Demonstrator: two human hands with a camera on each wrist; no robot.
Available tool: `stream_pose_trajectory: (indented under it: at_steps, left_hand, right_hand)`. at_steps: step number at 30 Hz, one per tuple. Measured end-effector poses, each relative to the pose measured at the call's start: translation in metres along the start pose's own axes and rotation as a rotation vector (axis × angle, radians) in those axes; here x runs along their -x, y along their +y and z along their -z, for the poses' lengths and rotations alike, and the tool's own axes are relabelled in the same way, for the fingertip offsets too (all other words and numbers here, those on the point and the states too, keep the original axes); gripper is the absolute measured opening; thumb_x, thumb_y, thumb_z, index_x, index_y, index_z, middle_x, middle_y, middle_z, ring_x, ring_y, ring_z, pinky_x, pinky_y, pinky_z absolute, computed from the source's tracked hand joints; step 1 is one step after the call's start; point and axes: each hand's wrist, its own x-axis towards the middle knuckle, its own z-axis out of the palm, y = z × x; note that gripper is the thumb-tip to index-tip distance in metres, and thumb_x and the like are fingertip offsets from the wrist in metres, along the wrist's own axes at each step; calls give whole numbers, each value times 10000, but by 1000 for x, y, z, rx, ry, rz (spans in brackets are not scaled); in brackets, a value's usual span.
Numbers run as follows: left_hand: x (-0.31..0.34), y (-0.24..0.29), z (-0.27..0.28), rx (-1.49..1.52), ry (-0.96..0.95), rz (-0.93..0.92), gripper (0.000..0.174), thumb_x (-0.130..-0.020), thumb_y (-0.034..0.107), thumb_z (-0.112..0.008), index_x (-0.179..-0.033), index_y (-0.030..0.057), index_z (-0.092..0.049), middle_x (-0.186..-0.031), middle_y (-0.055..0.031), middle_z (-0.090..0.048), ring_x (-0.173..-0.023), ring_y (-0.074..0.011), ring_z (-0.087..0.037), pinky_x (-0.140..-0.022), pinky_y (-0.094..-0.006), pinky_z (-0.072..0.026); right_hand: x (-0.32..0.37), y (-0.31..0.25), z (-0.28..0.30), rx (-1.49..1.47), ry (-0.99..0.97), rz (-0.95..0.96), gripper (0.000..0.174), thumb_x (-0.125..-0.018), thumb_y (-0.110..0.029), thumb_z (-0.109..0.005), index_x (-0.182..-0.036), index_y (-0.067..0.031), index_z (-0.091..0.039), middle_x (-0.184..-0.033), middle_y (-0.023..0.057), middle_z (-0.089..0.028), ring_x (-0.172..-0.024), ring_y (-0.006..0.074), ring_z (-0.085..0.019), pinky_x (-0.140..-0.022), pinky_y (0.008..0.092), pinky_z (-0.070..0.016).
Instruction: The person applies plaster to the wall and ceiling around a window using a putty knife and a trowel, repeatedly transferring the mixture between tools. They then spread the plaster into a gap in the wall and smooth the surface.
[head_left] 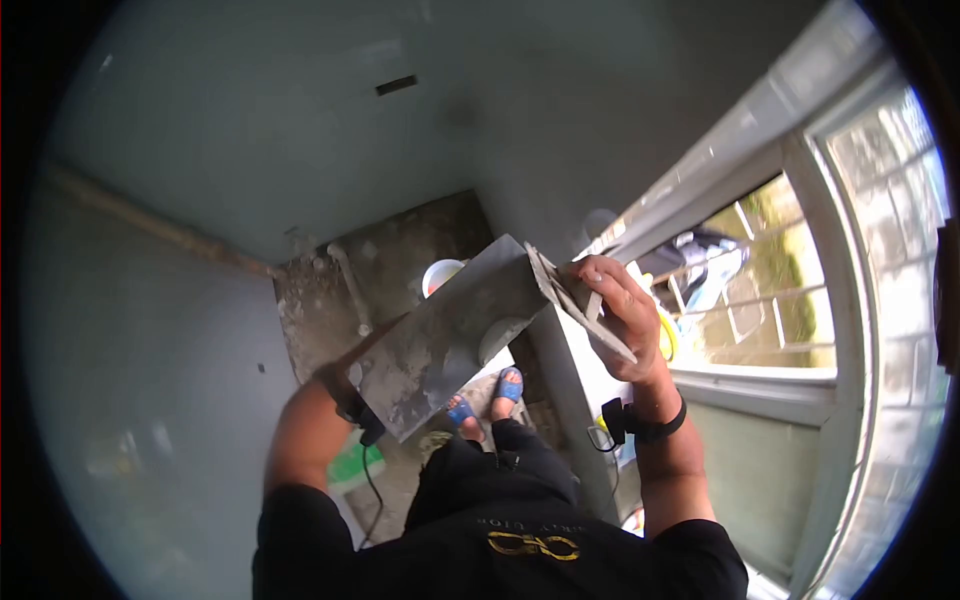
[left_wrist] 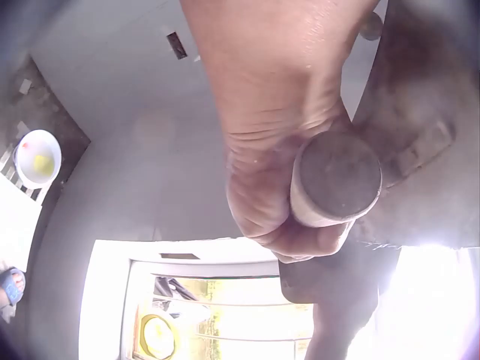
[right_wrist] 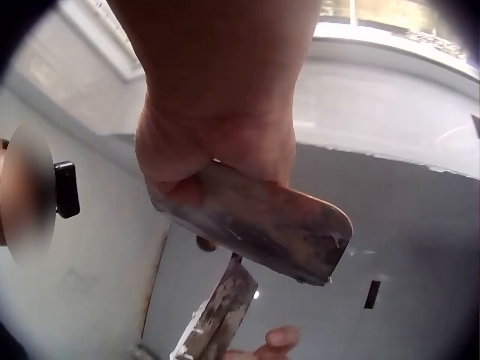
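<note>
My left hand curls round the thick round handle of a large rectangular plastering trowel. In the head view that hand is mostly hidden behind the blade, whose grey, smeared face carries a pale rounded patch. My right hand grips a smaller trowel with rounded corners. Seen almost edge-on in the head view, this smaller blade has pale plaster along its edge and overlaps the right end of the large one. The right wrist view shows its broad side, with the handle mostly hidden in my grip.
A smooth grey wall rises ahead, with a small dark slot in it. A white bucket stands on the rough floor near a pipe. To the right is a window frame with bars. Sandalled feet stand below.
</note>
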Motion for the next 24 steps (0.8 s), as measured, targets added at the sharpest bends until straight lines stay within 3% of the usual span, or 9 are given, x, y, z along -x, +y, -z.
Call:
stream_pose_trajectory:
  at_steps: [1,9,13,14,15,17,19,22,24]
  left_hand:
    - [12,0,-4,-7,9,-31,404,-1029,299,-449,-1324,23,-473,-1032,-155,-595,-862,-236,-620,-656,-380,-551]
    - [69,-1,-15,-64,105,-276,367,-1022,255,-463,-1301,19,-498,-1033,-145,-610,-882,-230,-627,-685,-371,-554]
    - [82,2,-5,-127,149,-509,350,-1018,234,-470,-1289,17,-510,-1034,-141,-618,-893,-227,-631,-700,-366,-555]
    - [78,3,-4,-164,165,-587,345,-1017,228,-471,-1286,16,-513,-1034,-139,-620,-895,-227,-632,-703,-365,-556]
    - [70,8,-1,-201,181,-673,341,-1016,223,-473,-1283,16,-516,-1034,-138,-622,-898,-226,-633,-707,-364,-556]
    - [27,22,5,-276,214,-850,332,-1014,212,-477,-1278,15,-522,-1034,-136,-626,-903,-225,-635,-714,-362,-557]
    - [0,32,12,-314,286,-988,324,-1013,201,-480,-1272,13,-528,-1035,-133,-630,-908,-223,-636,-721,-359,-557]
    - [-14,30,23,-338,381,-1136,311,-1010,185,-485,-1263,12,-537,-1035,-129,-635,-916,-221,-639,-732,-356,-559]
    - [-21,29,26,-358,452,-1191,303,-1008,174,-489,-1257,11,-543,-1035,-127,-639,-921,-219,-641,-739,-354,-559]
  right_hand:
    - [-7,-1,-4,-5,-38,6,577,-764,-42,-751,-1316,-35,-587,-1207,192,-598,-1100,365,-612,-922,394,-493]
    - [-63,-5,-27,158,-202,204,576,-717,-41,-763,-1267,-20,-594,-1191,195,-602,-1091,406,-602,-944,450,-490]
    - [-65,30,-40,191,-279,-20,606,-676,92,-641,-1273,9,-582,-1222,226,-604,-1138,414,-596,-959,400,-488]
    - [-66,40,-44,119,-272,-212,616,-683,109,-573,-1293,16,-576,-1221,215,-618,-1151,388,-604,-979,395,-482]
    - [-55,68,-57,75,-89,-208,596,-713,113,-536,-1303,34,-574,-1221,183,-633,-1131,317,-622,-981,365,-482]
    - [-72,89,-73,-540,136,-755,457,-795,29,-534,-1247,24,-595,-1203,142,-627,-1078,245,-634,-934,351,-523]
    - [-79,158,-92,-1038,370,-732,414,-817,-54,-538,-1226,-8,-586,-1175,121,-630,-1075,265,-637,-911,398,-545]
    - [-124,120,-139,-1266,328,-615,418,-823,-108,-530,-1229,-15,-567,-1161,106,-628,-1087,279,-633,-926,430,-536]
    - [-130,144,-155,-1332,188,-602,430,-828,-124,-517,-1242,-12,-558,-1176,106,-627,-1110,282,-625,-950,438,-522]
